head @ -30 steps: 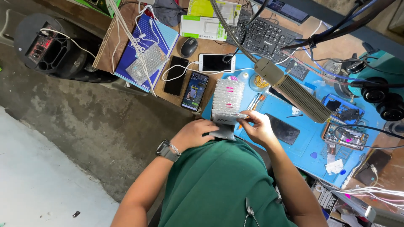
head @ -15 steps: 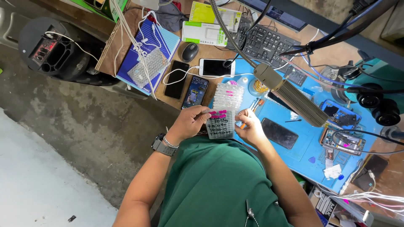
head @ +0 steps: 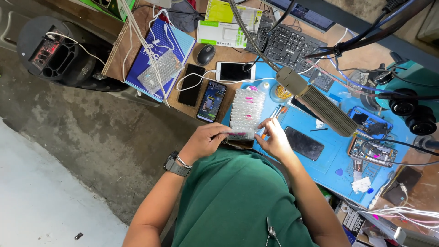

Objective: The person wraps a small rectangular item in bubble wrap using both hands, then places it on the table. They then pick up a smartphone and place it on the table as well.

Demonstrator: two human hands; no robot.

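Fingers (head: pixel 227 132) of both hands pinch the clear parts box (head: pixel 246 112) at its near edge.

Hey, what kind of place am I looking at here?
Probably a phone repair bench: an opened phone on a blue work mat, a microscope, and both hands holding clear compartment boxes.

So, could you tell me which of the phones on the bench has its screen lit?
The phone just left of the clear parts boxes shows a colourful picture. The black phone, white phone and the dark phone on the blue mat are dark.
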